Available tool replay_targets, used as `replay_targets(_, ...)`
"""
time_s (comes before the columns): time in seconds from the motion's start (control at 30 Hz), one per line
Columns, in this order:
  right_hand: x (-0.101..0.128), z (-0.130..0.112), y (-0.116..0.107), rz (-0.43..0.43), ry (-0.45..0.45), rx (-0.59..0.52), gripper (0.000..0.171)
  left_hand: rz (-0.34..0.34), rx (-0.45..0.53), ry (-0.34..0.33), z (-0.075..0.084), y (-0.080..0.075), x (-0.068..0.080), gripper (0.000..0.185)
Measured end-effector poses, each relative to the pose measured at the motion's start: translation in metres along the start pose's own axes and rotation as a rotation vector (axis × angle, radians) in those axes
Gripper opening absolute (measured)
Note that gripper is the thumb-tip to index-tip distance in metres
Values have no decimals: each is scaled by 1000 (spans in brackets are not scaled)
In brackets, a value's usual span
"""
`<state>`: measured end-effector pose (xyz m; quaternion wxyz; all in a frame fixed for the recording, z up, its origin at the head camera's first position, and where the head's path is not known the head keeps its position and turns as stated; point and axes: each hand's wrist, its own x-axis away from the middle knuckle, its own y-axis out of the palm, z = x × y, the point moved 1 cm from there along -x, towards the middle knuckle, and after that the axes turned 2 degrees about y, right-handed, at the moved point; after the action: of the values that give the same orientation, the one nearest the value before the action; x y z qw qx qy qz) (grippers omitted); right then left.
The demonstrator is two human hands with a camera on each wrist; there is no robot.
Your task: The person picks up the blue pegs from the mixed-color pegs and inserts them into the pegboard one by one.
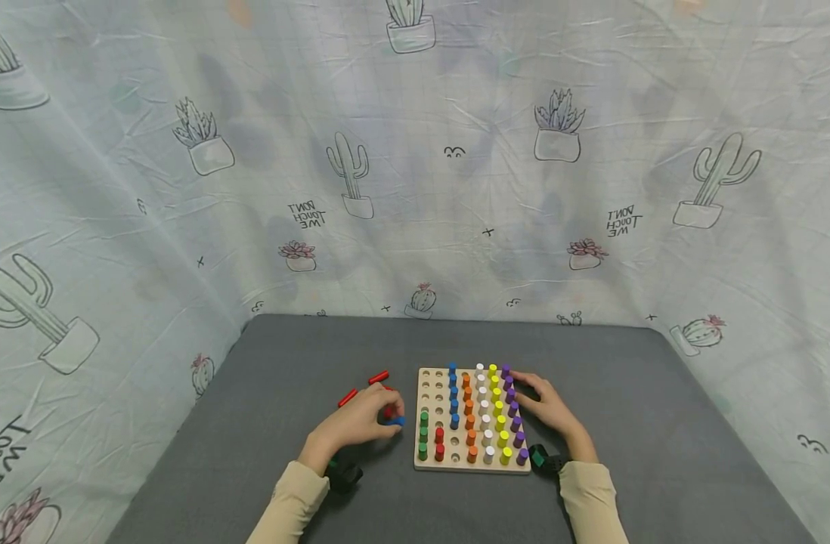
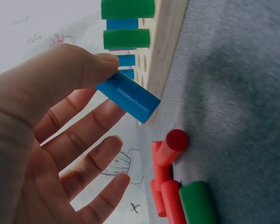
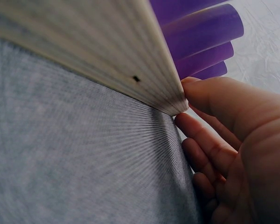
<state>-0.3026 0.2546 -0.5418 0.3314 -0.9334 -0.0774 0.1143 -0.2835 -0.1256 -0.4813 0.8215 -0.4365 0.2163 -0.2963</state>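
Cactus-print cloth walls in a grey desk (image 1: pixel 286 453). At its middle sits a wooden peg board (image 1: pixel 471 465) with standing pegs in colour rows: green, red, blue, orange, white, yellow, purple; several holes near its 10 o'clock corner are bare. At the board's 9 o'clock, the left hand (image 1: pixel 360 423) has its grip clenched on a blue peg (image 2: pixel 128 96), pinched between thumb and fingers just beside the board's edge. Loose red pegs (image 1: pixel 378 376) lie near it. The right hand (image 1: pixel 549 408) rests against the board's 3 o'clock edge, grip released.
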Motion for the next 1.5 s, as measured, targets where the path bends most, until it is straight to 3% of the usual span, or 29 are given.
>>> replay_targets(0.3, 0, 2, 1, -10, 18, -23, 47, 36, 25, 51, 5, -1, -10, 17)
replay_targets(1.2, -1, -1, -1, -16, 28, -3, 46, 44, 190, 61, 20, 1, -29, 14)
replay_targets(1.5, 7, -36, -7, 6, 17, -19, 43, 11, 257, 58, 28, 3, -36, 15)
